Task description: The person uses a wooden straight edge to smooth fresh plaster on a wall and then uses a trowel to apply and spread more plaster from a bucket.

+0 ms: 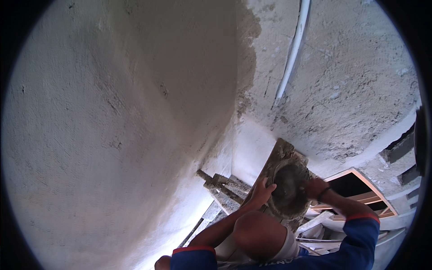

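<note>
Mortar pan (288, 189) is gripped on opp. rims by left hand (263, 190) & right hand (315, 186). Best kept level imo, clear of the co-worker's head (258, 234) just below.

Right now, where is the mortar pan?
Head view, lower right of centre: the mortar pan is held up by a person below, one hand on its left rim, the other hand on its right.

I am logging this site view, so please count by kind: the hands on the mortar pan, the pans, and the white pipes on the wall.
Co-worker's hands on the pan: 2
Mortar pan: 1
White pipe on the wall: 1
Total: 4
</note>
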A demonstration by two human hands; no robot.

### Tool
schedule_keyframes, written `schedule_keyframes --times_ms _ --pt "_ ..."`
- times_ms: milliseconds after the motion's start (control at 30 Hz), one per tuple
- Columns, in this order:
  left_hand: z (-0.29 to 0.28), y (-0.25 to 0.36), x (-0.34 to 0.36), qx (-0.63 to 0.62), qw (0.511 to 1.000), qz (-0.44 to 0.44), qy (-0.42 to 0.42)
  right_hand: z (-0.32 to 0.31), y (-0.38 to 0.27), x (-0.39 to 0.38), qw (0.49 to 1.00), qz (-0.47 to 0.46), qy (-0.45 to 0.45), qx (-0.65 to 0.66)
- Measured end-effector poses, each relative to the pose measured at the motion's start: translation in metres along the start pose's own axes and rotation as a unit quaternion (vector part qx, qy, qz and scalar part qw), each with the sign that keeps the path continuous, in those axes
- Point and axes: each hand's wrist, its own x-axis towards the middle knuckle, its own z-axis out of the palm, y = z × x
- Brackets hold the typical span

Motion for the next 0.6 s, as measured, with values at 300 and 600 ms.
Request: schedule_keyframes --times_ms 300,600 --pt "0.006 -0.032 0.013 0.044 0.998 0.018 0.036 -0.040 -0.031 -0.045 0.991 -0.079 -0.111 -0.003" --pt "-0.001 -0.016 0.010 0.003 0.999 -0.045 -0.019 -0.012 -0.018 -0.009 0.996 -0.009 -0.088 0.008"
